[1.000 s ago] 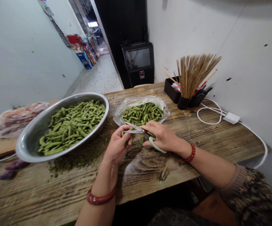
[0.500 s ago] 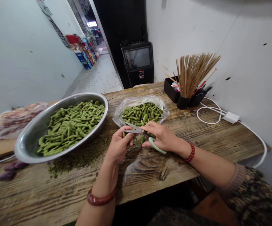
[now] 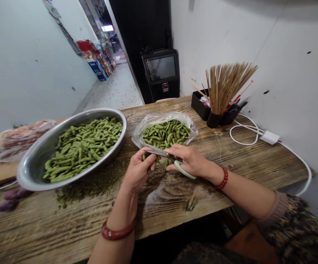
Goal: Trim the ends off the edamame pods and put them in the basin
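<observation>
the wooden table (image 3: 65,227) lies under your fingers. to the left of them you have the large metal bowl (image 3: 33,172), which holds many green pods (image 3: 86,148). just beyond your fingertips is the clear plastic bag (image 3: 138,136), open, with more green pods inside. farther beyond, to the right of your fingers, the brown sticks (image 3: 225,86) stand in a black holder (image 3: 214,120). your right hand (image 3: 187,158) has its fingers around the handle of the scissors (image 3: 160,153), and the blades, nearly together, reach to the fingertips of your left hand (image 3: 138,169). those left fingers are pinched upon one green pod (image 3: 143,157). small green scraps (image 3: 77,193) lie leftward of your fingers, beside the bowl.
</observation>
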A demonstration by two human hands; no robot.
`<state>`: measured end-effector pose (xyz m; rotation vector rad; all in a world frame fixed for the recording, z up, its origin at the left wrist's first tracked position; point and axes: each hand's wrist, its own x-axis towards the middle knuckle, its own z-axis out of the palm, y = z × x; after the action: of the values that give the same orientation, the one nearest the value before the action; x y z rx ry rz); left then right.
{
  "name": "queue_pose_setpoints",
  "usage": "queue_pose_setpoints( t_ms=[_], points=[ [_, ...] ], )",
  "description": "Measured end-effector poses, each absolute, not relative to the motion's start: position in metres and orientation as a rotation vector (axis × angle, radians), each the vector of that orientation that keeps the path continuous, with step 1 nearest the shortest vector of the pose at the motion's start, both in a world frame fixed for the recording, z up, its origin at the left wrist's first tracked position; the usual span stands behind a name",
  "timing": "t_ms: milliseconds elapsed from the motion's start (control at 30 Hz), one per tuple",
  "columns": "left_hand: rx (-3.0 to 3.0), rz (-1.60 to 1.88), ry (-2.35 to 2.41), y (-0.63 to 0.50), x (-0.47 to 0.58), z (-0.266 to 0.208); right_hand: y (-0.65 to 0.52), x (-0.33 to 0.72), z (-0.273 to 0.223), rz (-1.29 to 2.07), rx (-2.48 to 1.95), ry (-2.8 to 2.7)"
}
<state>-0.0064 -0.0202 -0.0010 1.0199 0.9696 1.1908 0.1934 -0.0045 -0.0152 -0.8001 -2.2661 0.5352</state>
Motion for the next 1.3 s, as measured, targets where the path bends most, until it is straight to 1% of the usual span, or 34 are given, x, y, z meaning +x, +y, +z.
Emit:
queue_pose_setpoints(
  t_ms=[167, 433, 700, 1300],
  points=[
    [1.061, 1.141, 1.003, -0.0202, -0.0062, -0.0009, -0.0035, 0.1934, -0.0157, 0.557, -0.798, -2.256],
    [0.889, 1.299, 0.959, -0.0143, -0.0110, -0.0015, 0.0005, 0.1928, -0.0166, 0.611, -0.898, -2.075],
    [0.760, 1.347, 0.849, -0.0115, -0.0150, -0.0008, 0.0012, 0.1928, -0.0234, 0.567, -0.860, -2.168],
    [0.824, 1.309, 0.842, -0.0134, -0.0091, -0.0031, -0.0034, 0.1918, -0.0192, 0.566, -0.807, -2.195]
  ],
)
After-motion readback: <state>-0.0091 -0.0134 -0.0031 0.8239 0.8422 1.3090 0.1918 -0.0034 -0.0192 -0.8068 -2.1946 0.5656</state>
